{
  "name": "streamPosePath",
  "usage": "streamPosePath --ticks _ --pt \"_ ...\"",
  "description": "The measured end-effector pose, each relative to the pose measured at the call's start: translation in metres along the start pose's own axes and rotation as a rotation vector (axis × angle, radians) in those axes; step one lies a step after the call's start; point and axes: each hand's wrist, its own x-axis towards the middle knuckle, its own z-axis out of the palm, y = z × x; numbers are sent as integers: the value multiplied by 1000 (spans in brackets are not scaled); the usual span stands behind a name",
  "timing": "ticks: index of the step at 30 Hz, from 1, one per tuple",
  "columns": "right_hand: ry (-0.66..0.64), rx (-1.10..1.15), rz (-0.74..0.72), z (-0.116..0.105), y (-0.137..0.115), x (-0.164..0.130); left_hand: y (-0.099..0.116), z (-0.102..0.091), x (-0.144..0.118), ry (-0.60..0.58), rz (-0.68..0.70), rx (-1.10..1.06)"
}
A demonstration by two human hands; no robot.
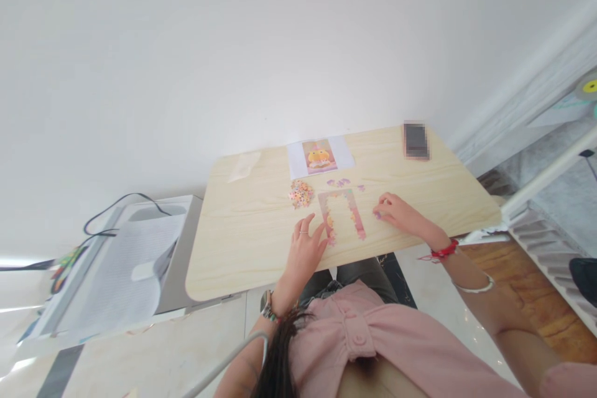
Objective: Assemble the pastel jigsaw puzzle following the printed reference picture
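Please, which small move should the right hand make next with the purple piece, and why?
Probably lift the purple piece under the right hand and carry it to the puzzle frame. The frame is only partly built, open at its near side, and the left hand already rests beside its left edge.

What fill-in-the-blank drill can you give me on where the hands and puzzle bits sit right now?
1. The left hand rests at the ____ edge of the puzzle frame.
2. The right hand touches a loose ____ piece.
3. The pile of loose pieces lies just below the reference ____.

Missing words: left; purple; picture
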Motion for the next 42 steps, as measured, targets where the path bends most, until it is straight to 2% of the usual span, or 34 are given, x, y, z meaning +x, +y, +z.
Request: streamPosePath --ticks 3,7,19,22,25,28,31,36,42 --pt "-50 -50 -36 -8 3 7 -2 0 -4 5 10 2" --pt "-46 -57 -33 -11 3 9 -5 1 -9 10 5 -5" --pt "-43 43 -55 -4 5 3 -6 -1 -12 19 -2 -10" --pt "-11 64 -81 -3 -10 4 -4 -2 -14 14 5 -19" --pt "11 92 -146 2 -44 5 -3 -2 -17 9 7 -34" --pt "19 26 -218 15 -83 8 -1 -1 -22 16 20 -59" --pt "23 -46 -253 32 -108 13 2 -1 -28 25 57 -93" --pt "34 -128 -255 49 -114 19 8 -1 -36 7 97 -136" --pt "35 -163 -237 50 -114 20 11 1 -37 -14 91 -151"
